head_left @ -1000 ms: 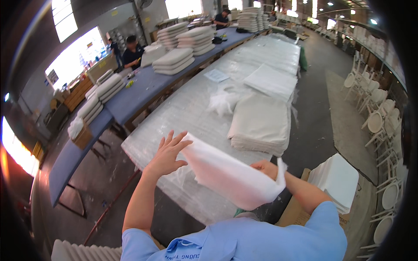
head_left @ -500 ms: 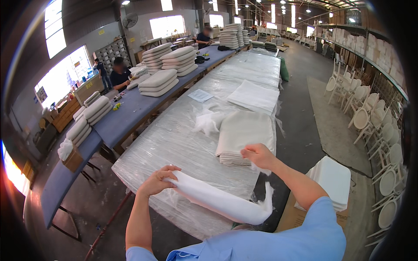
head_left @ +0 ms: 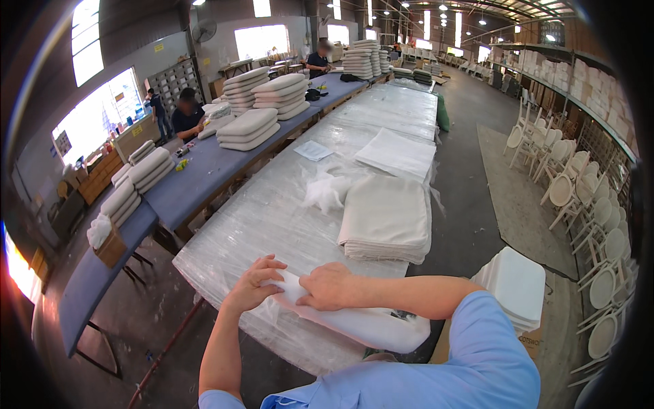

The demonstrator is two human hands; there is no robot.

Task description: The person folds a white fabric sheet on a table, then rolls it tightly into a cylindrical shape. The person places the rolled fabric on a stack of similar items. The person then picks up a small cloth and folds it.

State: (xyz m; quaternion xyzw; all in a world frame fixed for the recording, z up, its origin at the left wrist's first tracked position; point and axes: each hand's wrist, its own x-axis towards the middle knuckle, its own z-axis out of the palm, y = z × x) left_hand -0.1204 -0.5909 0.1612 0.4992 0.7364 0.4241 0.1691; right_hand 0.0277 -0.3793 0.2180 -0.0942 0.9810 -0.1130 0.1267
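Note:
A long white piece of padding (head_left: pixel 368 328), perhaps a cushion covered in soft white sheet, lies along the near edge of the plastic-covered table (head_left: pixel 238 218). My left hand (head_left: pixel 255 283) grips its left end, fingers curled over the top. Close beside it, my right hand (head_left: pixel 329 286) reaches across with bent fingers closed on the same end. My right forearm hides part of the padding's upper edge. Just beyond my hands sits a neat stack of off-white fabric pieces (head_left: pixel 385 215). A fluffy white tuft of wadding (head_left: pixel 327 193) touches the stack's left side.
Folded white sheets (head_left: pixel 395 153) and a paper (head_left: pixel 313 150) lie farther along the table. Left, a blue-topped bench (head_left: pixel 204 184) holds piled cushions (head_left: pixel 248 129); co-workers stand behind it. White pads (head_left: pixel 511 286) rest on a cardboard box at right, near rows of white chairs (head_left: pixel 603 286).
My right hand has moved left and down from the fabric stack to the padding's left end. The padding's raised right end has dropped. My left hand stays on the padding.

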